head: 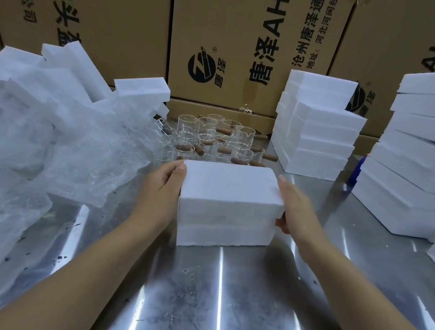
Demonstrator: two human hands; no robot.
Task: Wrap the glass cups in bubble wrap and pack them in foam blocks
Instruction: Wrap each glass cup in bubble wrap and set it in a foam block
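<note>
Desk: Right, centre frame first — gripping what?
Photographer: A white foam block [227,200], held from both ends. On the left end, the left hand [161,188], thumb laid over the top edge, remaining fingers hidden behind the foam. On the right end, the right hand [295,212], thumb up at the top corner, fingertips curled round the near side.
Desk: Lifted or set down?
Photographer: Set down, judging by the bottom edge, near the middle of the steel table [224,298]. Built of two halves, one atop the other, with a seam running across the front face. Closed up; contents out of sight.
Desk: And the cups?
Photographer: Clustered just behind the block, toward the back of the table. Clear glass cups [213,138] with brown wooden handles, mostly upright, packed close together, glass bare.
Desk: Anything else worth a line?
Photographer: To the left, a loose heap of bubble wrap [52,154] covering that side of the table, with spare foam slabs [141,88] lying askew on top. To the right, a nearer stack [318,129] of foam just beside the cups and a taller stack [419,157] at the frame's edge. Between the two, something blue [356,173], too blurred to name. Behind everything, brown cartons [238,20] printed with black characters.
</note>
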